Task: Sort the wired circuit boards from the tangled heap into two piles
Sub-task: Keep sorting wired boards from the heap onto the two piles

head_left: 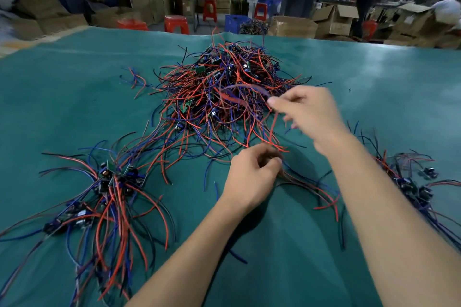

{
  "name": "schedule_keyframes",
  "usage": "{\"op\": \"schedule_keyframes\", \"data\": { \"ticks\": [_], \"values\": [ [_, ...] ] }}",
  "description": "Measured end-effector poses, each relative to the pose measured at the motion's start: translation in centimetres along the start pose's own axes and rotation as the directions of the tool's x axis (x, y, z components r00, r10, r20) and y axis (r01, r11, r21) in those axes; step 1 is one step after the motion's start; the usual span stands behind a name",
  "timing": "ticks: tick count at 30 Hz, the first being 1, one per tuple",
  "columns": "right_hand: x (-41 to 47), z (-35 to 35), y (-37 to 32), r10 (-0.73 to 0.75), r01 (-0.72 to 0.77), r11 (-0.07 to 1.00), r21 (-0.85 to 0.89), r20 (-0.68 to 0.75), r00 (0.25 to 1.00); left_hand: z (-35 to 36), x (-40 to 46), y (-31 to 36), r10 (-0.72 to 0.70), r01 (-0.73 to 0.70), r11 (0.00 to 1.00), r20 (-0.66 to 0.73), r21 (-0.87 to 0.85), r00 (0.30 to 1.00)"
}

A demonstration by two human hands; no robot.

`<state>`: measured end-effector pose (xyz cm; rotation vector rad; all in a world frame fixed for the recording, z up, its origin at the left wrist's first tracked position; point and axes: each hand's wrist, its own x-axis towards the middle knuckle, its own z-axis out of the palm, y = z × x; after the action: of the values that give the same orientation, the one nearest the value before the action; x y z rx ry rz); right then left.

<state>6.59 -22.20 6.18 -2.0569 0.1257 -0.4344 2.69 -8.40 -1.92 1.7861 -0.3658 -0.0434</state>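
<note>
table cover (pixel 74 87): teal cloth, matt (faint sheen far right)
wires (pixel 224 97): smooth plastic insulation
boxes (pixel 334 20): brown cardboard
stools (pixel 175 23): glossy red plastic

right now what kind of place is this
Probably a small electronics assembly workshop: a tangled heap of wired circuit boards on a green table, stacked cardboard boxes and red plastic stools behind.

- A tangled heap (pixel 224 97) of wired boards is seen at the centre of the table (pixel 374 77).
- One sorted pile (pixel 107 194) is laid at the near left.
- A second pile (pixel 414 182) is laid at the near right.
- Stools (pixel 176 23) and cartons (pixel 334 18) are ranged behind the table.
</note>
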Motion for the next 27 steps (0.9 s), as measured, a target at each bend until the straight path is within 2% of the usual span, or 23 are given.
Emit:
{"op": "schedule_keyframes", "data": {
  "ticks": [3, 6, 11, 13, 18, 24, 27],
  "values": [
    [-2.2, -4.1, 0.2, 0.150, -0.128, 0.895, 0.427, -0.019, 0.989, 0.0, 0.2, -0.1, -0.006, 0.007, 1.000, -0.044, 0.024, 0.999],
    [-4.8, -5.2, 1.0, 0.224, -0.216, 0.778, 0.590, 0.060, 0.973, 0.0, 0.3, -0.1, -0.045, 0.043, 0.998, -0.039, -0.055, 0.998],
    [-7.5, -1.8, 2.1, 0.216, -0.299, 0.738, 0.604, 0.208, 0.954, -0.1, -0.1, 1.0, -0.032, 0.037, 0.952, 0.022, -0.305, 0.999],
    [-7.7, -0.9, 2.2, 0.204, -0.311, 0.727, 0.612, 0.240, 0.949, -0.4, -0.2, 1.1, 0.002, 0.016, 0.942, 0.055, -0.335, 0.999],
    [-7.6, -0.4, 2.9, 0.282, -0.347, 0.685, 0.640, 0.206, 0.937, -0.7, -0.4, 0.9, 0.059, -0.021, 0.939, 0.101, -0.342, 0.993],
    [-7.4, -0.7, 3.6, 0.213, -0.291, 0.767, 0.572, 0.201, 0.956, -0.5, -0.2, 0.6, 0.016, -0.007, 0.942, 0.024, -0.336, 1.000],
    [-7.0, -1.0, 4.5, 0.167, -0.176, 0.862, 0.476, 0.061, 0.984, -0.5, -0.3, 0.7, -0.035, 0.059, 0.938, 0.075, -0.343, 0.997]
  ]
}}
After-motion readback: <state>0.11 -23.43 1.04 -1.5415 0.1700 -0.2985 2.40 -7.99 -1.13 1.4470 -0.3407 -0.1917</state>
